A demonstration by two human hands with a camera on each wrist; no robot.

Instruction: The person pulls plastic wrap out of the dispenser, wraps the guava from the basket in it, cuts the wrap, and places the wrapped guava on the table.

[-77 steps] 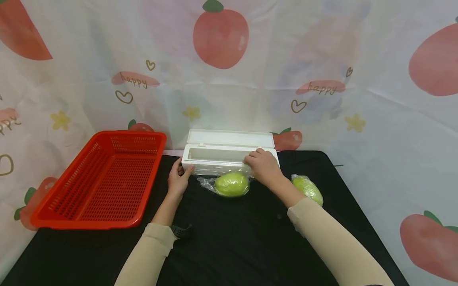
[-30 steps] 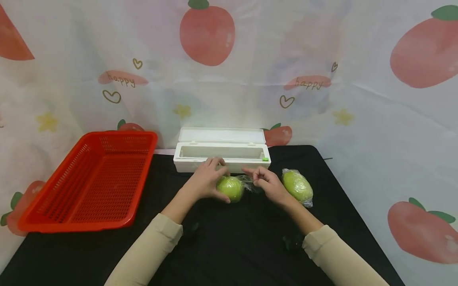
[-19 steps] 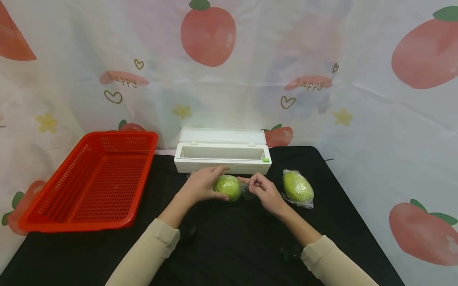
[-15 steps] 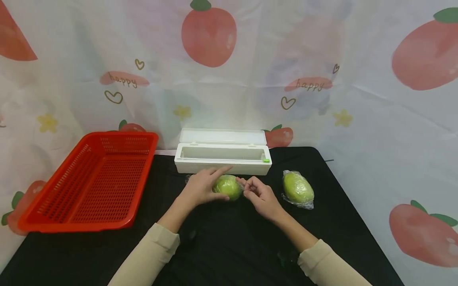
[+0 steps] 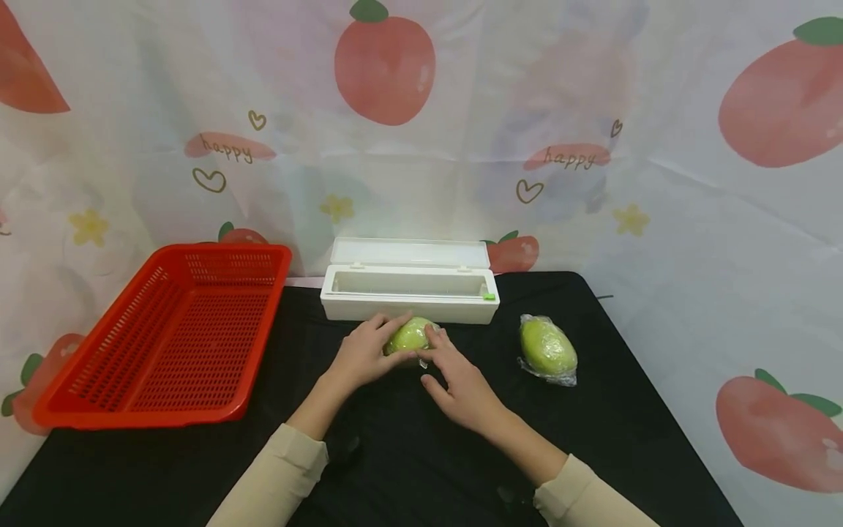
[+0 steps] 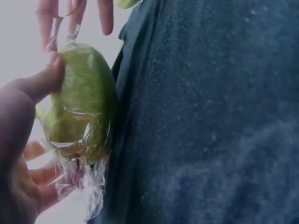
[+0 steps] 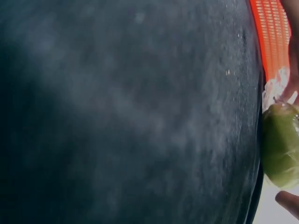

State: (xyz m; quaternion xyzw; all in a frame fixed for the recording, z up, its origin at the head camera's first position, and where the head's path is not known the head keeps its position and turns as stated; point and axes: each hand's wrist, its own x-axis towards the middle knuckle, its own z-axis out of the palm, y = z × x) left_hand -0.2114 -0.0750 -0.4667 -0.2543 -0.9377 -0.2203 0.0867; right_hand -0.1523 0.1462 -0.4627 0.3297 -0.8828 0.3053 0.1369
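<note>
A green oval fruit [image 5: 410, 335] wrapped in clear cling film lies between both hands, in front of the white box. The left hand [image 5: 358, 355] holds it from the left; in the left wrist view the thumb presses its skin and the other fingers lie behind. Loose film [image 6: 91, 193] bunches at its lower end there. The right hand [image 5: 461, 384] reaches the fruit's right end with extended fingers, and strands of film stretch up to those fingers in the left wrist view. At the right wrist view's edge, the fruit [image 7: 280, 147] has a fingertip [image 7: 287, 201] just below it.
Behind the hands stands a white film dispenser box [image 5: 411, 310], lid raised, with a small green slider [image 5: 489, 297]. A second film-wrapped green fruit [image 5: 548, 348] lies to the right. A red plastic basket [image 5: 191, 351] sits at left on the black-covered table [image 5: 408, 468].
The left hand moved from the box to the fruit. The right hand left the box's right end, pinched film beside the fruit, then moved left and its fingers straightened.
</note>
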